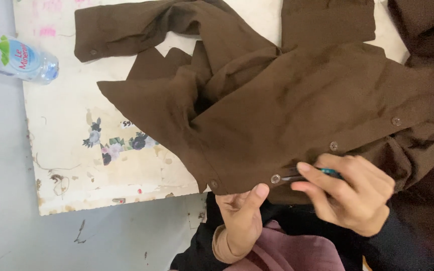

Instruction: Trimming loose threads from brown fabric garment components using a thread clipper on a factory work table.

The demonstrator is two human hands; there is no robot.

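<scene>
The fingers [322,186] of the right hand [350,193] are curled together around a small teal-handled tool [330,172], most likely a thread snipper, whose dark tip [291,177] points toward the left of the frame along the shirt's edge. Just left of that tip sits a brown button [276,178], and the tool's long axis runs nearly level, in line with it. The left hand [242,213], at the lower middle of the frame, comes up from below with its thumb [257,195] pressed against the hem beside that same button; its other fingers are tucked under the cloth, so whether they pinch the fabric cannot be told for sure. The right hand is the nearer of the two to the button with the tool, while the left supports the edge. The brown shirt [277,100] spreads from the hands up and across the right and middle of the frame, its buttoned edge rising toward the right past two more buttons [333,146], a cuffed sleeve [121,35] reaching to the upper left. It lies on a pale, stained worktop [66,150] with a flower sticker [111,145]. Farthest, at the upper left edge, a clear plastic bottle [16,57] lies on its side on the grey floor [1,200].
</scene>
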